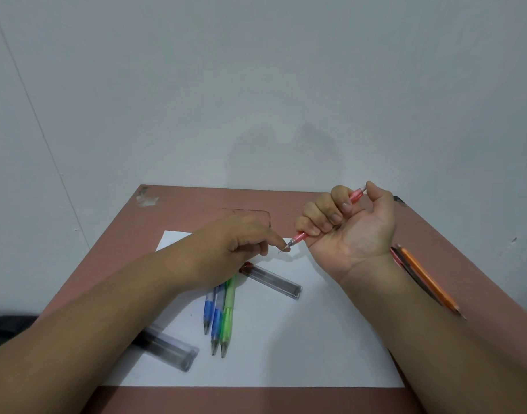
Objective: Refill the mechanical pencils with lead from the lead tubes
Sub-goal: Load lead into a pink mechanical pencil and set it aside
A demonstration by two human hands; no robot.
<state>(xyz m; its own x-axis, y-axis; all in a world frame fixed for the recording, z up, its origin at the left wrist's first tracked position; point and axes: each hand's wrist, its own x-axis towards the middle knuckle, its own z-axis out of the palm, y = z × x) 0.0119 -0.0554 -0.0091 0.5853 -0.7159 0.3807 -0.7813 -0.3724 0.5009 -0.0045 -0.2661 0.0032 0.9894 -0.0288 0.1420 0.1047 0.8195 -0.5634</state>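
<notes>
Head view: nearest, at 7 o'clock, a lead tube (166,348) lies on white paper (286,354). Toward 12, three pencils (218,315), another tube (271,280). Beyond, left hand (241,243) pinches the lead tip; right hand (345,222) fists the red pencil (299,238).

A plain study or office corner: a small reddish-brown desk (286,201) stands against a bare pale wall (256,85), with white paper (286,339) and pencils (217,312) on it.

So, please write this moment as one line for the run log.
right hand: grips red pencil | left hand: fingers at pencil tip | table: three pencils, two lead tubes
</notes>
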